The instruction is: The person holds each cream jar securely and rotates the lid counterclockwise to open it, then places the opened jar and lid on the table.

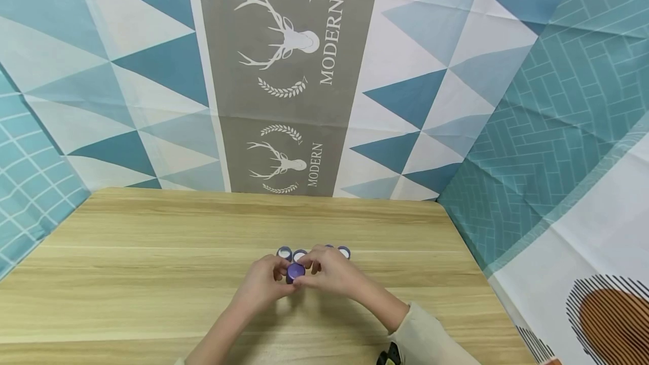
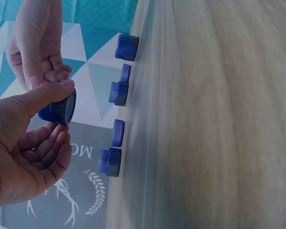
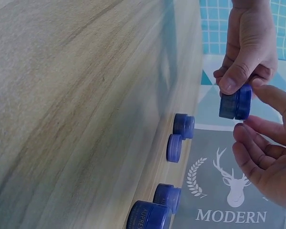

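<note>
Two hands [image 1: 259, 283] [image 1: 332, 270] hold one jar [image 1: 296, 271]; another jar [image 3: 148, 217] reads "AUPRES", backdrop [image 1: 284, 107] "MODERN".

Two hands [image 3: 252, 47] [image 3: 281, 167] hold a lidded blue jar [image 3: 235, 103]

The held jar [image 3: 227, 106] looks like smooth plastic, its lid [image 1: 296, 270] glossy. The desk [image 1: 152, 280] shows smooth wood grain with a faint sheen; the backdrop [image 1: 276, 108] resembles creased, matt cloth, the sleeve [image 1: 428, 338] matt fabric.
</note>
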`<move>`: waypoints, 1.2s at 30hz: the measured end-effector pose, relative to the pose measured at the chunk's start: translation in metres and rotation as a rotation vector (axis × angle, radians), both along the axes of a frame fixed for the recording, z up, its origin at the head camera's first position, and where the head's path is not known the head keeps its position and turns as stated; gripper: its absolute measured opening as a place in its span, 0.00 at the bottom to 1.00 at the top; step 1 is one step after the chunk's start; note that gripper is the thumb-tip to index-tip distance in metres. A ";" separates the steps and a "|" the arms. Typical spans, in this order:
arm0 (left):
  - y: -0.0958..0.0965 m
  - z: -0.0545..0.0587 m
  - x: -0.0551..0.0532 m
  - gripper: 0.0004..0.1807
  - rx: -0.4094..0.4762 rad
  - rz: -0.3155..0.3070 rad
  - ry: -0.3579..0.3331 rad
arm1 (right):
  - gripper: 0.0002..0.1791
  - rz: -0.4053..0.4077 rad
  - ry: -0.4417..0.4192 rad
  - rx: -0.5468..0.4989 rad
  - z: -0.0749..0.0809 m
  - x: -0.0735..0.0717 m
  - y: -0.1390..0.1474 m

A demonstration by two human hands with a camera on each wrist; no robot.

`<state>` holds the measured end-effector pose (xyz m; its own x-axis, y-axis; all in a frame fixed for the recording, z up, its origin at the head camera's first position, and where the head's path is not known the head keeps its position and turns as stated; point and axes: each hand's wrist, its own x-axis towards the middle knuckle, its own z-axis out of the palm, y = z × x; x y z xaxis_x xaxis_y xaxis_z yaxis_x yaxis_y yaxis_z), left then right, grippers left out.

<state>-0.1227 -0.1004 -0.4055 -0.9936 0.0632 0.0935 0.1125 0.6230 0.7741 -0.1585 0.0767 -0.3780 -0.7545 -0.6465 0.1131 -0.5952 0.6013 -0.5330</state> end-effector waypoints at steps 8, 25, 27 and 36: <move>0.000 -0.001 0.001 0.16 -0.001 -0.006 0.001 | 0.18 0.047 0.038 0.058 0.002 0.001 -0.001; 0.002 -0.001 0.001 0.17 0.001 -0.024 0.003 | 0.18 0.065 0.043 0.068 0.002 0.001 0.000; 0.002 -0.001 0.001 0.17 0.003 -0.023 0.003 | 0.19 0.050 0.029 0.056 0.002 0.001 0.000; 0.002 0.000 0.000 0.16 -0.007 -0.018 0.008 | 0.15 0.045 0.001 0.038 0.001 -0.001 0.001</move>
<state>-0.1223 -0.0981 -0.4053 -0.9916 0.0813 0.1009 0.1296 0.6265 0.7686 -0.1592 0.0780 -0.3771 -0.7242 -0.6838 0.0890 -0.6230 0.5934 -0.5097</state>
